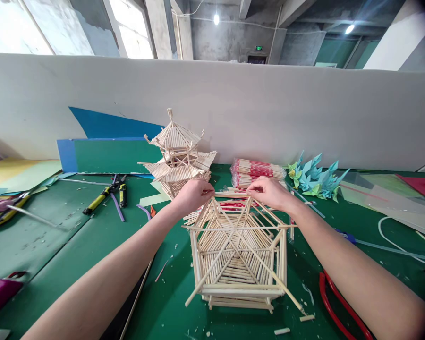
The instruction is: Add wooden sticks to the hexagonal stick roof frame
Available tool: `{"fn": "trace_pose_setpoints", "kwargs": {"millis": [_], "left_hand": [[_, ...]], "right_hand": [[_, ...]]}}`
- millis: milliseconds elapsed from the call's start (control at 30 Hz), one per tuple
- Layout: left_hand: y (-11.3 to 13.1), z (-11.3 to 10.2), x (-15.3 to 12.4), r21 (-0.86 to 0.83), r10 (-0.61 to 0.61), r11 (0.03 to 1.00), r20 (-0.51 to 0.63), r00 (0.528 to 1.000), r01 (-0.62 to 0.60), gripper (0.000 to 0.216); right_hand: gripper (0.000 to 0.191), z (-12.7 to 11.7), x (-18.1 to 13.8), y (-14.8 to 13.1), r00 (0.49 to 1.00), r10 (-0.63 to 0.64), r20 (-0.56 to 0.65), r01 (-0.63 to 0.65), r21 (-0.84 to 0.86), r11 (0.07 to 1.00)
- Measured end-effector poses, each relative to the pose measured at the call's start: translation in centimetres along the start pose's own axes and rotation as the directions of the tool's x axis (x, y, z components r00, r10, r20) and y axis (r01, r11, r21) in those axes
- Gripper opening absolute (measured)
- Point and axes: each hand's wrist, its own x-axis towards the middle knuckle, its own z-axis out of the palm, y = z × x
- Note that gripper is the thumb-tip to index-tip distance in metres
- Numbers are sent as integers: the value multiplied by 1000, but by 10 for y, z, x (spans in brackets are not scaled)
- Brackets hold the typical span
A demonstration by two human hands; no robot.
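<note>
A hexagonal frame of thin wooden sticks stands on the green table in front of me, with sticks crossing over its top. At its far edge my left hand pinches one end of a wooden stick by the back left corner. My right hand pinches the other end near the back right corner. Both sets of fingertips are closed, and they partly cover the stick's ends. Behind my left hand rises a tiered pagoda model built of similar sticks.
Bundles of wrapped sticks lie behind the frame, beside blue folded-paper pieces. Yellow-handled pliers are at left, red tool handles at right. A purple tool sits front left. A white partition borders the table.
</note>
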Motion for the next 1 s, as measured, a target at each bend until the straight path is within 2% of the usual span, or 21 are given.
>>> {"fn": "trace_pose_setpoints", "kwargs": {"millis": [433,633,833,1000], "left_hand": [[-3,2,3,-41,29,999,-20,999,-29,25],[-5,3,-5,-76,80,993,-103,991,-88,24],[-2,-6,-27,-95,109,987,-224,969,-133,19],[16,-18,-62,-103,132,978,-362,923,-180,19]], "right_hand": [[26,3,0,5,1000,4,-29,-2,78,997],[25,2,-3,5,997,16,-74,-3,171,985],[25,-4,-16,8,967,97,-237,-21,307,951],[17,-15,-41,0,878,141,-458,60,397,916]]}}
